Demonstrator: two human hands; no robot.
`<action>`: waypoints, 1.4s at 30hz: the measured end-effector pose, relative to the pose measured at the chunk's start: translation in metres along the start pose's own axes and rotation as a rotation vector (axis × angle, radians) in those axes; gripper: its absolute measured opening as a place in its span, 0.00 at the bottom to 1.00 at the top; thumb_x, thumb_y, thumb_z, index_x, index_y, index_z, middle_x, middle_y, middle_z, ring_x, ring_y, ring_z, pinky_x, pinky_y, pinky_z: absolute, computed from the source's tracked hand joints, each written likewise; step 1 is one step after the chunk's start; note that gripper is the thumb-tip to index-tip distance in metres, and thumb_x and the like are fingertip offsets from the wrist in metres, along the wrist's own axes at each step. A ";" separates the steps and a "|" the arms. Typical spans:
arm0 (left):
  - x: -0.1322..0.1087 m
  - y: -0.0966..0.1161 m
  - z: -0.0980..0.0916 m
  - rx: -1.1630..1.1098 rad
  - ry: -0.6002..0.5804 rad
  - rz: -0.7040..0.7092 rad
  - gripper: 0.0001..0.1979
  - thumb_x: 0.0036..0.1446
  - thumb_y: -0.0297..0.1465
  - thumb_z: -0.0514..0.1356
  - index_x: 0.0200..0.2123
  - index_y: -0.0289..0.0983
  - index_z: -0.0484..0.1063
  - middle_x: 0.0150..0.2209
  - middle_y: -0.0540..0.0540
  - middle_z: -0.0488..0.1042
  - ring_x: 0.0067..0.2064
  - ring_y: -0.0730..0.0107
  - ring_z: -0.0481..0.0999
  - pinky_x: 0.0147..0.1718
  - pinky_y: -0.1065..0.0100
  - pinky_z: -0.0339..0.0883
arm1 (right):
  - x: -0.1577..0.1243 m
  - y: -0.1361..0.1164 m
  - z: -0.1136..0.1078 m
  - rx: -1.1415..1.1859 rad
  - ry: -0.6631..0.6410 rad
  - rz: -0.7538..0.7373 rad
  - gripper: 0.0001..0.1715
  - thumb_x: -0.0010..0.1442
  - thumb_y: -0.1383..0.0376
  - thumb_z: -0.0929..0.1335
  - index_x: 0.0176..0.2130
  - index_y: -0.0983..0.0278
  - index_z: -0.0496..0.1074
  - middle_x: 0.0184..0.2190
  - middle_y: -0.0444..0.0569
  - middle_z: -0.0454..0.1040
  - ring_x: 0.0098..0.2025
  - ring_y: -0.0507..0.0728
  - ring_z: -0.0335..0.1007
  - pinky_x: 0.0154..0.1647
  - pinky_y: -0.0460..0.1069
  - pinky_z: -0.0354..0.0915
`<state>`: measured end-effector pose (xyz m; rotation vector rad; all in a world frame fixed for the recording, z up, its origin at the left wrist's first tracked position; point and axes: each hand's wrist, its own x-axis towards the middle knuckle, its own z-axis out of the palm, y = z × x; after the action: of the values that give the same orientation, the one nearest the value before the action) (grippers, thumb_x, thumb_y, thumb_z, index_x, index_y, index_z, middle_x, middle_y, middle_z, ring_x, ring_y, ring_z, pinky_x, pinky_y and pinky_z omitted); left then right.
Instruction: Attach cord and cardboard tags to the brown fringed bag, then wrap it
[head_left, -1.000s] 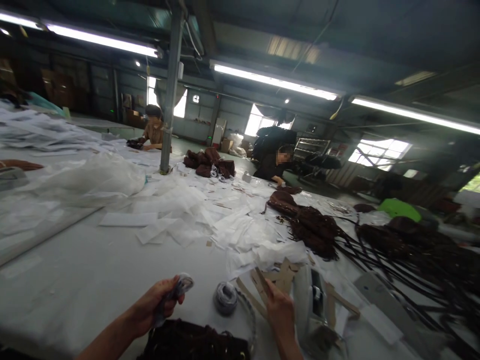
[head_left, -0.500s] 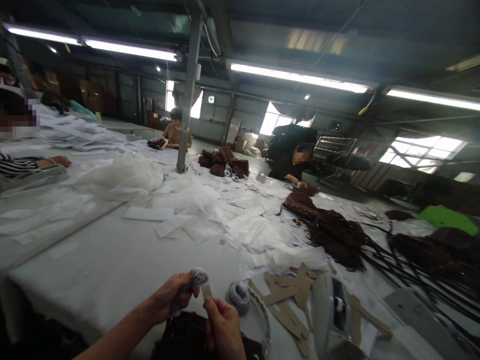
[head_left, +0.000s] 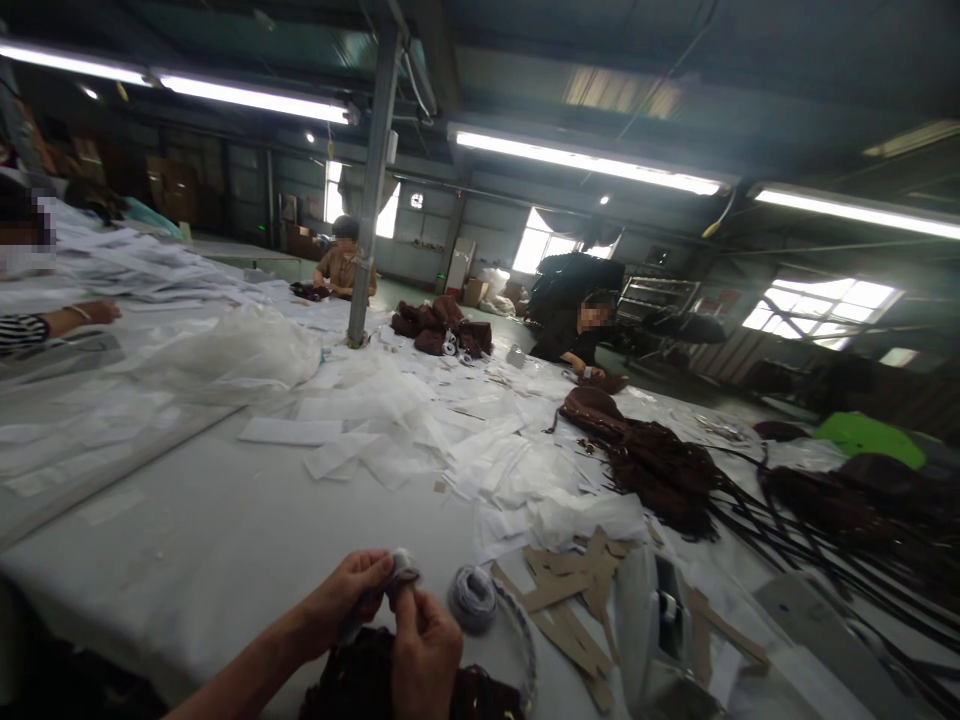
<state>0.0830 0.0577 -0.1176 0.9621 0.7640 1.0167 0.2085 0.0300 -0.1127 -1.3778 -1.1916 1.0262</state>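
Observation:
My left hand (head_left: 351, 592) is closed around a small grey-white roll of strap or cord (head_left: 403, 560). Right up against it, my right hand (head_left: 429, 645) pinches the tan card strip at the roll; the strip is now mostly hidden by the fingers. Under both hands lies a dark brown fringed piece (head_left: 360, 672), perhaps a bag. A coiled grey braided strap (head_left: 474, 600) rests just right of my right hand, its loose end curving down toward the brown piece.
Tan card strips (head_left: 559, 592) lie scattered to the right, beside a grey dispenser-like object (head_left: 637, 610). White paper sheets (head_left: 420, 420) cover the table's middle. Dark brown bags with long straps (head_left: 645, 460) lie at right. Co-workers sit around the table; a metal post (head_left: 367, 230) stands at its far side.
My right hand has moved up and left to meet the roll, bringing the tan strip against it. The whole view has shifted slightly.

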 end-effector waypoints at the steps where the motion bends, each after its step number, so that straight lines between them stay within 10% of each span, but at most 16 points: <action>1: 0.000 0.000 0.001 0.005 -0.009 0.001 0.18 0.55 0.44 0.60 0.31 0.33 0.72 0.18 0.55 0.59 0.17 0.83 0.49 0.16 0.73 0.38 | -0.002 0.002 0.003 -0.044 0.029 -0.055 0.21 0.54 0.51 0.66 0.20 0.64 0.70 0.18 0.42 0.64 0.24 0.51 0.57 0.25 0.45 0.56; 11: -0.003 0.002 -0.005 0.049 0.025 0.052 0.19 0.55 0.45 0.59 0.37 0.33 0.69 0.22 0.54 0.64 0.17 0.83 0.49 0.16 0.74 0.39 | 0.000 0.011 -0.009 0.073 -0.248 -0.004 0.25 0.55 0.45 0.65 0.30 0.65 0.73 0.16 0.40 0.63 0.18 0.48 0.56 0.18 0.43 0.54; 18: -0.008 -0.003 0.001 0.186 -0.081 0.145 0.26 0.57 0.43 0.59 0.53 0.34 0.60 0.26 0.52 0.67 0.28 0.74 0.64 0.26 0.73 0.54 | 0.005 0.027 -0.013 0.329 -0.085 0.220 0.27 0.41 0.46 0.74 0.22 0.68 0.72 0.10 0.38 0.61 0.14 0.44 0.50 0.15 0.42 0.48; 25: -0.007 -0.011 -0.008 0.184 -0.035 0.171 0.25 0.57 0.44 0.58 0.50 0.36 0.55 0.24 0.56 0.65 0.23 0.79 0.57 0.22 0.74 0.48 | -0.005 0.026 -0.017 0.501 -0.113 0.217 0.34 0.36 0.52 0.78 0.40 0.67 0.74 0.23 0.46 0.77 0.21 0.51 0.68 0.22 0.43 0.62; 42: -0.016 0.003 0.008 0.223 -0.144 0.154 0.18 0.55 0.43 0.60 0.41 0.35 0.66 0.28 0.51 0.68 0.28 0.74 0.64 0.28 0.73 0.56 | 0.009 0.032 -0.032 0.401 -0.219 0.308 0.28 0.34 0.47 0.77 0.21 0.67 0.70 0.10 0.38 0.63 0.11 0.43 0.48 0.13 0.41 0.40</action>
<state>0.0829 0.0409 -0.1100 1.2884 0.7008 0.9965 0.2455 0.0341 -0.1398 -1.1687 -0.8739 1.5734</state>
